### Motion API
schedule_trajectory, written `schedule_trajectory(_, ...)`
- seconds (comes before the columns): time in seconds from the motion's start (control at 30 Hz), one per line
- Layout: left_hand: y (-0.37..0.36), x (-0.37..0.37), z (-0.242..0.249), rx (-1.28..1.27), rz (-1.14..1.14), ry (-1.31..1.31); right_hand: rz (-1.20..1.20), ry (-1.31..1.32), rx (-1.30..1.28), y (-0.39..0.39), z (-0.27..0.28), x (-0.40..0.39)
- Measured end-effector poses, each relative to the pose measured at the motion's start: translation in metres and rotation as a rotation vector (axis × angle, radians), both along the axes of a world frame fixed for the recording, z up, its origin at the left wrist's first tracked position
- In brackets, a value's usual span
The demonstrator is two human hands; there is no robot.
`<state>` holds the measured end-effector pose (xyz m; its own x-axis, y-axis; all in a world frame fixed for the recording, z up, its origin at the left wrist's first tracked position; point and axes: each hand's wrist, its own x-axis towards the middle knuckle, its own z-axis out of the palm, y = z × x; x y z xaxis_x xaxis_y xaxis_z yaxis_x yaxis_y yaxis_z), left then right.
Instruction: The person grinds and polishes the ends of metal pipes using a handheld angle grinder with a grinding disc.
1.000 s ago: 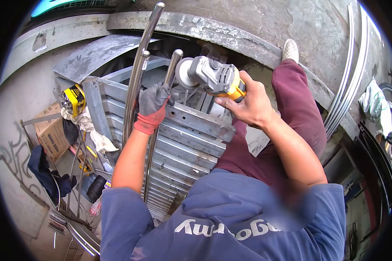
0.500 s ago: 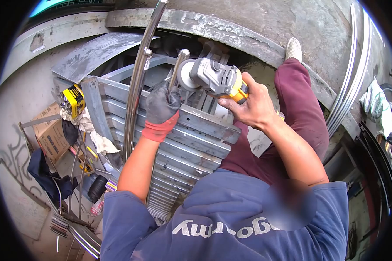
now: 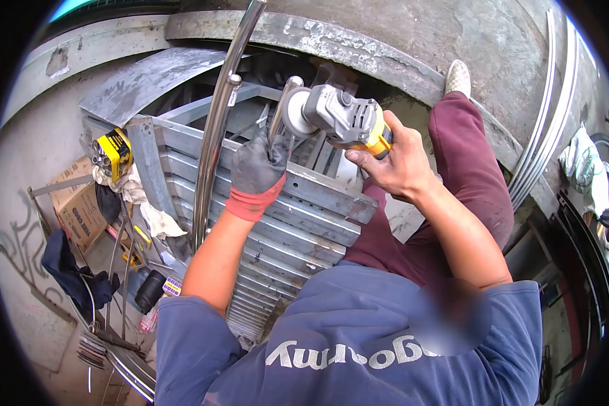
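Note:
My left hand (image 3: 258, 164), in a grey and red work glove, is closed around a short shiny metal tube (image 3: 278, 122) that stands up out of the fist. Bare and wrapped around its yellow and grey body, my right hand (image 3: 400, 161) grips an angle grinder (image 3: 348, 118). The grinder's pale round disc (image 3: 298, 114) is against or very close to the tube's right side; exact contact is hard to tell. Just left of the gloved hand runs a long polished steel pipe (image 3: 213, 139). Both hands are over a ribbed grey metal frame (image 3: 277, 227).
A concrete ledge (image 3: 358, 51) curves along the far side. To the left are a yellow and black can (image 3: 115, 154), a cardboard box (image 3: 81, 210), white rags (image 3: 159, 220) and a black spool (image 3: 150, 292). Long pale rods (image 3: 545, 122) lie at right.
Both hands, with the tube and the grinder, have shifted slightly to the right. The disc stays beside the tube, and the grips are the same.

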<state>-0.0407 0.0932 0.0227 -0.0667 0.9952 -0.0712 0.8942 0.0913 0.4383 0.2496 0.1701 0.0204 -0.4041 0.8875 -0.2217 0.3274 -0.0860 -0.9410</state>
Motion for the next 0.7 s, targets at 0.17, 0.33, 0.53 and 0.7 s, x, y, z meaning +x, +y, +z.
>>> schedule_trajectory(0.17, -0.0011, 0.0008, 0.0063, -0.092, 0.025, 0.005, 0.007, -0.005, 0.008, 0.0039, 0.002, 0.0)
schedule_trajectory(0.33, 0.0007, 0.0013, 0.0054, -0.082, 0.002, 0.026, 0.09, -0.056, 0.042, -0.0015, -0.0037, 0.0038)
schedule_trajectory(0.53, 0.0005, 0.001, 0.0053, -0.084, 0.012, 0.024, 0.025, -0.046, -0.064, 0.0018, 0.0018, 0.0023)
schedule_trajectory(0.7, 0.0018, 0.0025, 0.0064, -0.073, 0.016, 0.009, 0.055, -0.04, -0.044, 0.0015, 0.0023, 0.003)
